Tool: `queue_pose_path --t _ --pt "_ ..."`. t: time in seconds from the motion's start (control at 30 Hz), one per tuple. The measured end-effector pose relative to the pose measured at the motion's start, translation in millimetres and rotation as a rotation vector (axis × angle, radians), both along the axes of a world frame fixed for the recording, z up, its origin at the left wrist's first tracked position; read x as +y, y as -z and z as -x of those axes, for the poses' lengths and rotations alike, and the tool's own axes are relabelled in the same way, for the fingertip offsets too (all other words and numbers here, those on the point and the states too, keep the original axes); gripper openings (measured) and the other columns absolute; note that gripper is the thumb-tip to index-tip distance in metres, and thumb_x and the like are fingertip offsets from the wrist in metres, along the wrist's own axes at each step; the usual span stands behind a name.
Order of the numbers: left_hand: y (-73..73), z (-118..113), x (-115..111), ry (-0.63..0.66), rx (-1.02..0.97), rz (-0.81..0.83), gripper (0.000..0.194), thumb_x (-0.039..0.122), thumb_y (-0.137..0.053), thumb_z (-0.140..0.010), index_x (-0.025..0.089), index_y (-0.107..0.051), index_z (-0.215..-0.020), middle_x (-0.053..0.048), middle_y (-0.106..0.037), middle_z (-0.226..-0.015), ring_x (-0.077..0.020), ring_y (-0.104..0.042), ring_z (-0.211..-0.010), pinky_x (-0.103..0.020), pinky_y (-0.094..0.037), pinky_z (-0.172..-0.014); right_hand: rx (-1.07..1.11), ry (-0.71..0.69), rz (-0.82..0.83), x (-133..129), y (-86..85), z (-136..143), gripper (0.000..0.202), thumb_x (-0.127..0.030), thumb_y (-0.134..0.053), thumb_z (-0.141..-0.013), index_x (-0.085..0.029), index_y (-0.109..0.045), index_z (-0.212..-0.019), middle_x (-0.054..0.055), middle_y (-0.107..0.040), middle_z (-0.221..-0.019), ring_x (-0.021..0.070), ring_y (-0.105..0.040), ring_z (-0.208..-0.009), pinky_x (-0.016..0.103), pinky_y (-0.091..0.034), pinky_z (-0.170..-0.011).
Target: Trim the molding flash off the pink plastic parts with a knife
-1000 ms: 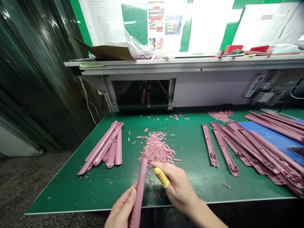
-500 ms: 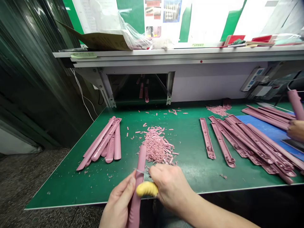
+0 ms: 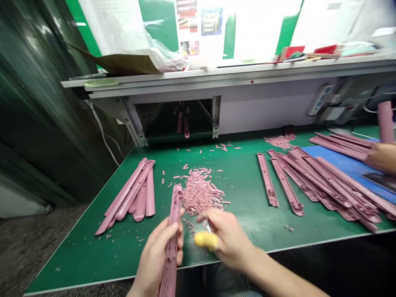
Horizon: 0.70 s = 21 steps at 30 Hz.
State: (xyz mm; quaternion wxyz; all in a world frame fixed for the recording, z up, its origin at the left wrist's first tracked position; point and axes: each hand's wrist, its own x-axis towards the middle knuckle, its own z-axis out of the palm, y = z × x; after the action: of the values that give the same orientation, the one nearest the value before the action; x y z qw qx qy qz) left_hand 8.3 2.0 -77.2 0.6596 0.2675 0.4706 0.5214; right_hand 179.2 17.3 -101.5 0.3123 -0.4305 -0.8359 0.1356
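Note:
My left hand (image 3: 157,247) is wrapped round a long pink plastic strip (image 3: 172,239), its ribbed hollow side facing up and its far end pointing away from me. To the right of it, and apart from it, my right hand (image 3: 229,237) is closed on a small metal blade (image 3: 209,226), which is partly hidden by the fingers and blurred. A yellow cover (image 3: 206,240) sits on the right thumb. Just beyond both hands lies a heap of pink shavings and trimmed bits (image 3: 199,194) on the green tabletop (image 3: 238,185).
Several pink strips (image 3: 131,194) are stacked at the left. A larger pile of strips (image 3: 321,181) lies at the right, partly over a blue mat (image 3: 352,173). Another person's hand (image 3: 382,157) holds a strip at the far right. A shelf (image 3: 185,78) crosses above the table.
The strip in my left hand has turned over, from its smooth outer face to its hollow side. My right hand and the blade have moved off the strip to the right.

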Motion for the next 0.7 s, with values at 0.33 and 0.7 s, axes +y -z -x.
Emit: queue_pose_path --t 0.33,0.7 --pt "17.2 -10.5 -25.2 -0.049 -0.109 0.066 0.033 0.024 -0.08 -0.068 0.016 -0.069 -0.098 -0.003 -0.072 -0.082 -0.0063 -0.061 -0.052 -0.014 -0.053 -0.053 -0.212 0.188 -0.105 36.2 -33.4 -5.0 0.054 -0.071 -0.045 -0.084 -0.019 -0.053 -0.07 -0.001 -0.056 -0.064 0.012 -0.044 -0.054 0.025 -0.019 -0.049" --pt "3.6 5.0 49.1 -0.187 -0.194 -0.133 0.024 0.012 -0.058 -0.085 0.019 -0.068 -0.106 0.001 -0.06 -0.082 -0.003 -0.057 -0.062 -0.012 -0.048 -0.055 -0.048 -0.291 0.03 -98.2 22.6 42.7 0.03 -0.041 -0.058 -0.089 -0.026 -0.063 -0.063 -0.002 -0.057 -0.05 0.0154 -0.051 -0.044 0.027 -0.03 -0.041"
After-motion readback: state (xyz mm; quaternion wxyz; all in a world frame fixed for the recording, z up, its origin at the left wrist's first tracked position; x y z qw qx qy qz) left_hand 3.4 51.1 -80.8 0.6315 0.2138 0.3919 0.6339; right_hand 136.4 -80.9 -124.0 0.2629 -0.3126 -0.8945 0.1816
